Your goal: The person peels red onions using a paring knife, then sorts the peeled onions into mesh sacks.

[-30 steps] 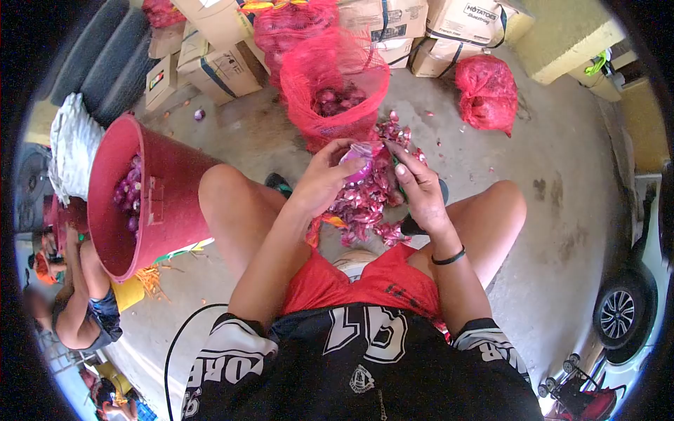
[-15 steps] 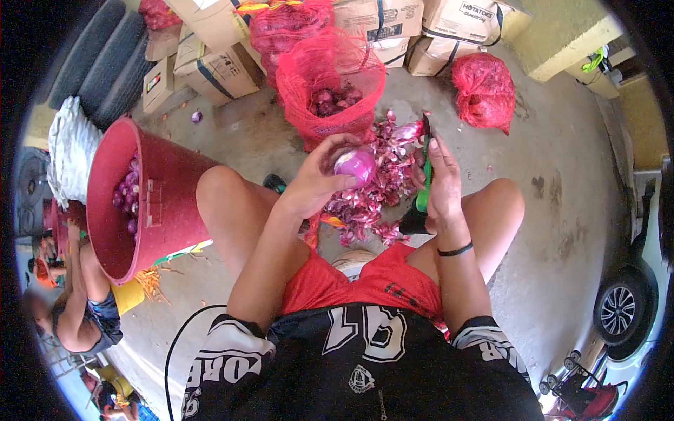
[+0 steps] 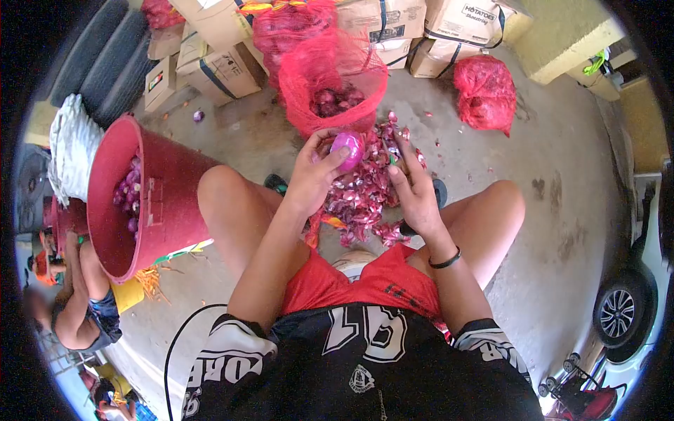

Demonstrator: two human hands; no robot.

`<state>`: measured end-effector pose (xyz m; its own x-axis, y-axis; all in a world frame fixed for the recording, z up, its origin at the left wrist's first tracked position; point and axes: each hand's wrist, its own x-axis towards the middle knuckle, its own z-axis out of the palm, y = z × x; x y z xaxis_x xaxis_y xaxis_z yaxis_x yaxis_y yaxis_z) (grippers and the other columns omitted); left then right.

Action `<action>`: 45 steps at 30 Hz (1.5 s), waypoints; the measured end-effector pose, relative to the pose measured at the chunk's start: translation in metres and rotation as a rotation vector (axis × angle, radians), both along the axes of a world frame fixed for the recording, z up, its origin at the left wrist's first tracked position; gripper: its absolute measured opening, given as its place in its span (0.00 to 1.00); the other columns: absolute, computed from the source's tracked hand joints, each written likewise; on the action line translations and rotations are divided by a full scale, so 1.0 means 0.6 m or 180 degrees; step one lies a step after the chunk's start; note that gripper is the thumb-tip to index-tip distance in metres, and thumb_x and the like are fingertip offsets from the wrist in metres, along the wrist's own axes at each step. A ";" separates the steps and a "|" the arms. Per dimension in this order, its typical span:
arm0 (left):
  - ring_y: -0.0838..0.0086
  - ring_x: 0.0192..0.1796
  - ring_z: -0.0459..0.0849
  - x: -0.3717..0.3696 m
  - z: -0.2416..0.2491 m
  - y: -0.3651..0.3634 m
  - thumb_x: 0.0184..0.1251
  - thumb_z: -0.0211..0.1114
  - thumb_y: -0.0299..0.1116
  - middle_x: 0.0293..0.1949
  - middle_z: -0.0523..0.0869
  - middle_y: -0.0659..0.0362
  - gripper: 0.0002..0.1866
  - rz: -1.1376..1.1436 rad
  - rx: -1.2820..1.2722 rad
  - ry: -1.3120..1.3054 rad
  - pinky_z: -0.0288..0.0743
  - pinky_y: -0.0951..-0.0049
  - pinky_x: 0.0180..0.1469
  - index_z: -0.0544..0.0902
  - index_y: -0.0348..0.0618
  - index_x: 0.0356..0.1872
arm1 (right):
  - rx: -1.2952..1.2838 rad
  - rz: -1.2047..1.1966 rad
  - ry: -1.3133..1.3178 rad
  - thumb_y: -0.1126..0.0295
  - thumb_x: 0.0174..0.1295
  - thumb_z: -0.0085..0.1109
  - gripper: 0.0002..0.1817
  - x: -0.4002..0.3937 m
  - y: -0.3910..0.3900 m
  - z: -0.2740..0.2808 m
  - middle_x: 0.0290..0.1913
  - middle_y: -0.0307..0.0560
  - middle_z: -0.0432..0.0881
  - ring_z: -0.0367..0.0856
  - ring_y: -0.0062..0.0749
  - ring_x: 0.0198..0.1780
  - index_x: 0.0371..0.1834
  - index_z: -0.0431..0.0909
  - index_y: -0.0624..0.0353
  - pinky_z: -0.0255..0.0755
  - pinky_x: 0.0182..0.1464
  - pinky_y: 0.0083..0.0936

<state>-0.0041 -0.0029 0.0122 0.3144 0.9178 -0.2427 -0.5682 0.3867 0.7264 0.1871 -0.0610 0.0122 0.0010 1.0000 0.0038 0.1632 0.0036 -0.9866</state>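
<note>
A peeled purple onion (image 3: 349, 150) is gripped in my left hand (image 3: 310, 175), the thumb lying across its front. Opposite it, my right hand (image 3: 420, 200) is closed around a knife (image 3: 392, 161); only a bit of its green handle shows, and the fingers hide most of the rest. Below both hands, a heap of red onion skins (image 3: 358, 210) covers the floor between my knees. Just beyond stands an open red mesh bag (image 3: 298, 105) with unpeeled onions (image 3: 337, 102) inside.
On my left stands a big red bin (image 3: 175, 210) holding peeled onions (image 3: 128, 189). Cardboard boxes (image 3: 225, 74) and tires (image 3: 98, 63) line the back. A full red mesh bag (image 3: 484, 95) lies at the right. Another person (image 3: 84, 302) sits at far left; a car wheel (image 3: 618, 312) shows at right.
My right hand has swung left and turned, bringing the knife closer to the onion. The long dark blade seen before is now mostly hidden. My left hand has tilted the onion slightly and shifted up-left.
</note>
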 end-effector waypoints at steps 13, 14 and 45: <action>0.72 0.55 0.78 0.006 -0.013 0.000 0.45 0.74 0.21 0.50 0.79 0.58 0.30 0.0117 0.1866 0.2145 0.72 0.70 0.59 0.74 0.40 0.52 | 0.0796 0.0463 -0.0830 0.70 0.67 0.57 0.30 -0.011 0.001 0.023 0.60 0.65 0.77 0.79 0.53 0.60 0.72 0.61 0.62 0.72 0.60 0.36; 0.71 0.55 0.78 0.008 -0.009 -0.001 0.44 0.75 0.21 0.50 0.79 0.57 0.30 0.0106 0.1916 0.2213 0.72 0.70 0.59 0.74 0.41 0.52 | 0.0716 0.0469 -0.0768 0.70 0.67 0.57 0.30 -0.010 0.001 0.028 0.59 0.65 0.77 0.79 0.53 0.58 0.72 0.62 0.61 0.73 0.59 0.37; 0.70 0.56 0.80 0.012 -0.019 -0.003 0.60 0.66 0.20 0.55 0.78 0.57 0.27 -0.0381 0.0402 0.0063 0.75 0.68 0.60 0.70 0.40 0.61 | -0.0089 -0.0029 0.1318 0.65 0.76 0.47 0.22 0.010 -0.003 0.029 0.26 0.28 0.67 0.61 0.10 0.24 0.71 0.67 0.57 0.57 0.26 0.12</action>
